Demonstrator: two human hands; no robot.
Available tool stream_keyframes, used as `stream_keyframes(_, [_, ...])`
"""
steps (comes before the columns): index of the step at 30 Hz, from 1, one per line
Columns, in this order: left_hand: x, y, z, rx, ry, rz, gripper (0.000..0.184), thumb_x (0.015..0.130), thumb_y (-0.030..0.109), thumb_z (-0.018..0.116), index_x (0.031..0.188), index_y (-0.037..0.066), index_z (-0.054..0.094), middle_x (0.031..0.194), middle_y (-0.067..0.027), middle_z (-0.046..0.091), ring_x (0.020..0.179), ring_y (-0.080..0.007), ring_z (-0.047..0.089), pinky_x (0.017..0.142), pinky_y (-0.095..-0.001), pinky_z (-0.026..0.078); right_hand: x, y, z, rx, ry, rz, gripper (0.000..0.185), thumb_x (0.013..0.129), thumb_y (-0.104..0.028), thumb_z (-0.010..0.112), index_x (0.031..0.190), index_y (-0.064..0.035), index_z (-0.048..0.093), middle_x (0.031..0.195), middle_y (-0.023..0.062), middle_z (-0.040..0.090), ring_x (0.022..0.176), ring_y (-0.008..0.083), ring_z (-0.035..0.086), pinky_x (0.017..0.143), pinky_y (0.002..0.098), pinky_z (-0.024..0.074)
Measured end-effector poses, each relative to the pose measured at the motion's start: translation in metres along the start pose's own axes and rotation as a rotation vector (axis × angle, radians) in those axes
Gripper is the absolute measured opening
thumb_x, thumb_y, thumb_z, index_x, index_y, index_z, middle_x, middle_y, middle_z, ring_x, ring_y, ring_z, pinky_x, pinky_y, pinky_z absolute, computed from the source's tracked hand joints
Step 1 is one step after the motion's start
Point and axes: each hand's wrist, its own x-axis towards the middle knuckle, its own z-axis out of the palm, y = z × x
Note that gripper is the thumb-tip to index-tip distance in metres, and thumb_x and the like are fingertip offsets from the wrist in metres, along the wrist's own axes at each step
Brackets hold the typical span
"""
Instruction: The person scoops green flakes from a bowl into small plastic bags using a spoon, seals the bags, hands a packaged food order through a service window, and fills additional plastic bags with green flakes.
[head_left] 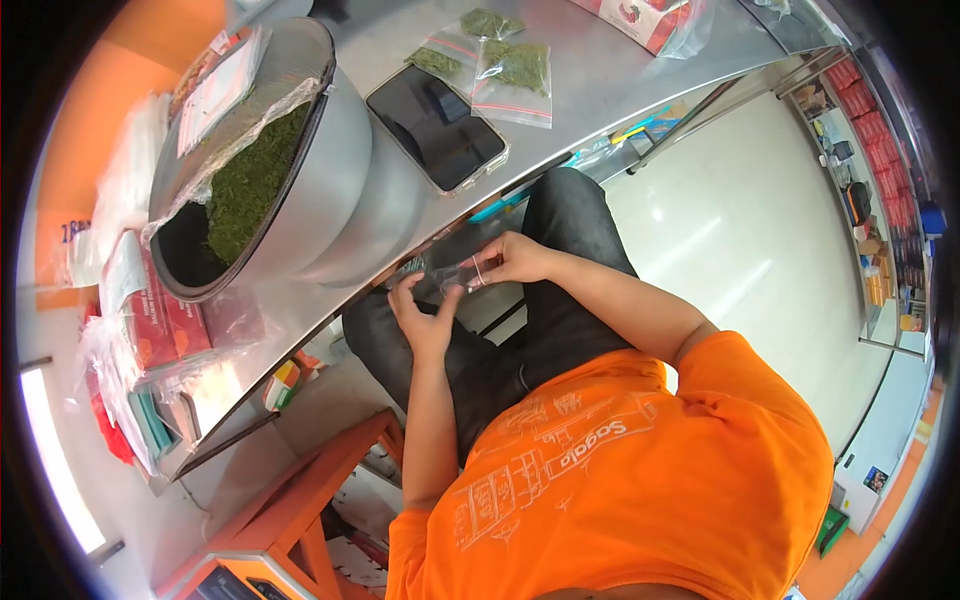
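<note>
A small clear plastic zip bag (438,284) is held between my two hands, above my lap and just off the table's edge. My left hand (426,322) pinches its near side with thumb and fingers. At the other end, the fingers of my right hand (515,260) are closed on the bag's edge. Whether anything lies inside the bag is hard to make out. On the table beside my hands stands a large grey metal pot (345,165), lined with plastic and holding shredded dried green leaves (265,180).
A dark-screened phone (437,128) lies near the table edge. Behind it are several zip bags of green leaves (515,68). Red packages (160,305) sit left of the pot, a red and white box (640,20) at the back. An orange stool (290,520) stands lower left.
</note>
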Motion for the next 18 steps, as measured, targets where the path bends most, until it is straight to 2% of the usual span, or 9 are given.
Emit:
stream_keyframes(1, [0.007,0.032,-0.009,0.095,-0.03,0.152,0.049,0.078,0.027,0.085,0.116,0.005,0.065,0.113,-0.0105,0.068,0.103,-0.0256,0.063,0.095,-0.0409,0.043,-0.002,-0.002,0.0,-0.019,0.008,-0.045,0.029,0.085,-0.024,0.081,0.1,0.0013,0.076,0.093,0.0082,0.074,0.079,0.0105,0.063,0.072,0.0282,0.0508])
stream_keyframes(2, [0.01,0.051,-0.011,0.19,-0.06,0.302,0.055,0.073,0.029,0.088,0.117,0.006,0.065,0.115,-0.0109,0.067,0.106,-0.0285,0.062,0.098,-0.0436,0.042,-0.003,-0.003,0.002,0.0,-0.017,-0.052,0.029,0.085,-0.024,0.08,0.1,0.0009,0.076,0.091,0.008,0.074,0.079,0.0115,0.064,0.072,0.0284,0.0509])
stream_keyframes(3, [0.008,0.057,-0.007,0.14,-0.138,0.282,0.062,0.068,0.028,0.09,0.12,0.006,0.065,0.114,-0.0099,0.068,0.108,-0.0329,0.062,0.105,-0.0471,0.036,-0.004,-0.002,0.004,0.02,-0.045,-0.058,0.029,0.086,-0.024,0.08,0.101,0.0004,0.076,0.089,0.0078,0.073,0.08,0.0125,0.065,0.073,0.0285,0.051])
stream_keyframes(6, [-0.002,0.029,0.008,0.107,-0.286,0.288,0.062,0.068,0.027,0.09,0.121,0.008,0.066,0.115,-0.009,0.068,0.108,-0.0299,0.062,0.104,-0.0455,0.038,-0.001,0.008,0.01,-0.006,-0.111,-0.013,0.026,0.089,-0.026,0.076,0.099,-0.0018,0.077,0.084,0.0064,0.072,0.074,0.0128,0.065,0.07,0.0282,0.0522])
stream_keyframes(9, [-0.002,0.028,0.002,0.022,-0.302,0.205,0.06,0.067,0.022,0.091,0.12,0.006,0.067,0.112,-0.0097,0.068,0.105,-0.029,0.064,0.099,-0.0409,0.043,-0.004,-0.003,0.013,0.08,-0.155,0.111,0.027,0.093,-0.029,0.071,0.102,-0.0038,0.077,0.079,0.0045,0.071,0.067,0.0098,0.062,0.064,0.0273,0.0516])
stream_keyframes(13, [-0.003,0.019,0.002,-0.068,-0.28,0.194,0.057,0.067,0.015,0.091,0.118,0.003,0.067,0.107,-0.0112,0.069,0.099,-0.0278,0.067,0.089,-0.0379,0.051,-0.003,0.007,0.013,0.074,-0.155,0.11,0.027,0.095,-0.027,0.068,0.106,-0.0043,0.076,0.079,0.0046,0.071,0.068,0.0106,0.063,0.064,0.0276,0.0524])
stream_keyframes(18, [-0.004,0.016,0.006,-0.181,-0.286,0.135,0.052,0.069,0.01,0.089,0.116,0.002,0.068,0.101,-0.011,0.069,0.093,-0.0235,0.068,0.084,-0.0346,0.054,-0.002,0.014,0.014,0.067,-0.161,0.161,0.026,0.099,-0.023,0.061,0.111,-0.0037,0.073,0.081,0.0053,0.071,0.068,0.0118,0.064,0.064,0.0282,0.0534])
